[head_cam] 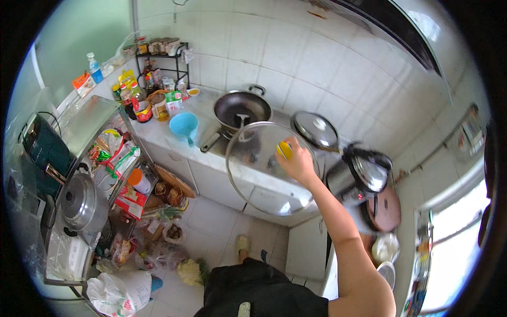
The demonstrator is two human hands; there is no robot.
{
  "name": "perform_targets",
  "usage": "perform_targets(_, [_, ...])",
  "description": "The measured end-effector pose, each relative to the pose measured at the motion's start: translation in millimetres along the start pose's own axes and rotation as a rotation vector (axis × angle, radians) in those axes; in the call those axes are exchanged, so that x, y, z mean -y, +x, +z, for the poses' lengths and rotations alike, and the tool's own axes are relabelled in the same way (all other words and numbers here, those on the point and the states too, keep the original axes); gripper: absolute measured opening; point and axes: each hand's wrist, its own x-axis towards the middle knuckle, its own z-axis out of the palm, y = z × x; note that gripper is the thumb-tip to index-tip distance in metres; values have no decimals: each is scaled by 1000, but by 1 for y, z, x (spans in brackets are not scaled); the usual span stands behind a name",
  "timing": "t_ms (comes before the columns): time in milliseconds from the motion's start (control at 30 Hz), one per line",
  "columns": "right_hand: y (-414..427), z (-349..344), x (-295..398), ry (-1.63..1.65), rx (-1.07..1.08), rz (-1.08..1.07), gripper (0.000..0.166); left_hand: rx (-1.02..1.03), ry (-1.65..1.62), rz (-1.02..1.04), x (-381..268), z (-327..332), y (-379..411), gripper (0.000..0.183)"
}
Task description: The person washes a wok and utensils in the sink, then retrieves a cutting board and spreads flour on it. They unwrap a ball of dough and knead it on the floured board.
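Note:
My right hand [296, 161] grips the yellow knob [284, 150] of a large round glass lid [253, 186]. The lid is in the air over the front edge of the counter, and the stove's front part shows through the glass. Behind the lid stands a dark wok [233, 104] with a spatula [242, 117] inside; its long handle [210, 142] points to the front left. To the right of the wok is a pan with a metal lid [315, 127]. My left hand is out of view.
A light blue plastic dipper [183, 124] stands left of the wok, near several sauce bottles [140, 105]. An electric pressure cooker [358, 174] stands on the right. On the left, a metal shelf holds an aluminium pot [81, 202]. Bags and a cauliflower [191, 272] lie on the floor.

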Motion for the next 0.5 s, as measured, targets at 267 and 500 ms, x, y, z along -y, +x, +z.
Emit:
perform_targets(267, [264, 112, -5, -29, 117, -134, 46, -49, -75, -163, -40, 32, -77, 28])
perform_targets(500, [361, 195, -45, -92, 130, -126, 46, -72, -90, -240, -70, 55, -97, 25])
